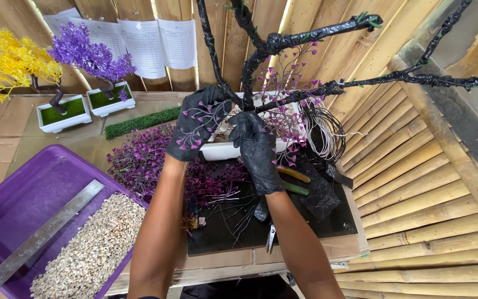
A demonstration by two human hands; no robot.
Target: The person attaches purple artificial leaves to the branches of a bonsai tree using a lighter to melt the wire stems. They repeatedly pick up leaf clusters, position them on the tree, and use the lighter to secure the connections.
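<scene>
Bamboo slats wall the corner behind and to the right of a cardboard-covered desk [6,138]. At its middle stands a black-wrapped wire tree [250,66], trunk rising upright from a white rectangular pot [219,150] toward the camera, its long branches forking up and out to the right. At lower left a purple plastic tray [23,194] holds pale gravel [92,249] in its near corner, with a steel ruler [40,235] laid slantwise across it. Loose purple foliage sprigs [139,160] are heaped between tray and pot. Far left, two small white pots carry a finished yellow tree [12,63] and a purple tree [89,55]. Both black-gloved hands meet at the trunk base: the left hand [197,124] has its fingers curled round a purple sprig [197,119] against the trunk's left side; the right hand [255,147] fingers close on the trunk's foot just above the pot. A wire coil [325,133] lies just right of the pot.
</scene>
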